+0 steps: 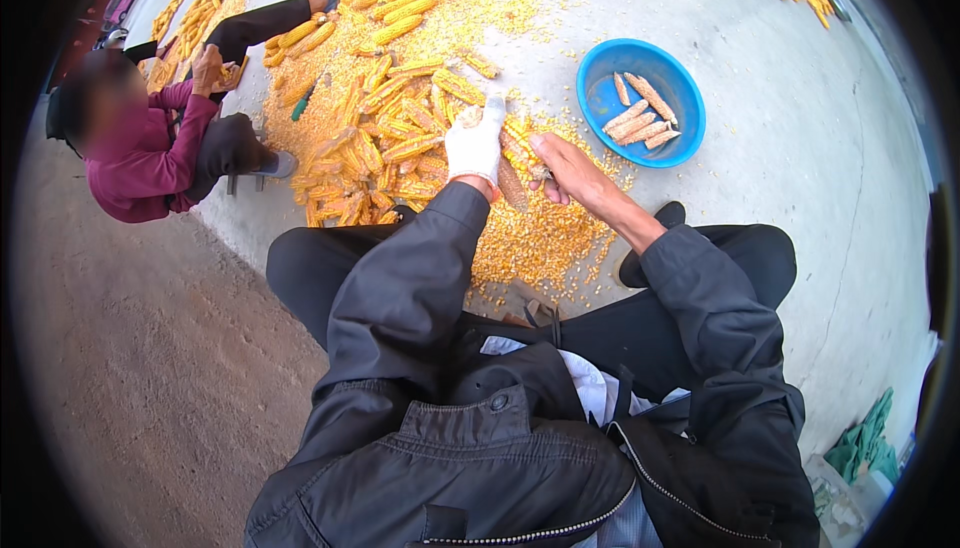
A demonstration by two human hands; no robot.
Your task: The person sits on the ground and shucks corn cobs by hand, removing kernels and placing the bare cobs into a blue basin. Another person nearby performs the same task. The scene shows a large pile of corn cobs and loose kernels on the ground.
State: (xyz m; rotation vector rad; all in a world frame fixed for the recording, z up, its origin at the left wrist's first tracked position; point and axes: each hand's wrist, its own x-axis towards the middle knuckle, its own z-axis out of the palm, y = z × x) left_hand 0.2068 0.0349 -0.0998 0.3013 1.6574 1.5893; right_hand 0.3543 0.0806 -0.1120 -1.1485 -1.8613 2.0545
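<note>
My left hand (474, 141), in a white knitted glove with an orange cuff, is at the right edge of a heap of partly shelled corn cobs (409, 147). What its fingers grip is partly hidden. My bare right hand (564, 167) holds a partly shelled corn cob (517, 144) by its lower end, close against the glove. A mostly bare cob (512, 186) shows just below, between my hands; whether it is held I cannot tell. Loose yellow kernels (536, 248) lie piled on the floor beneath my hands, between my legs.
A blue plastic basin (697, 109) with several bare cobs (634, 124) stands to the right. Full ears of corn (401, 8) lie at the far side. A person (150, 150) in a purple top sits at left, holding a cob. A green-handled tool (301, 103) rests on the kernels.
</note>
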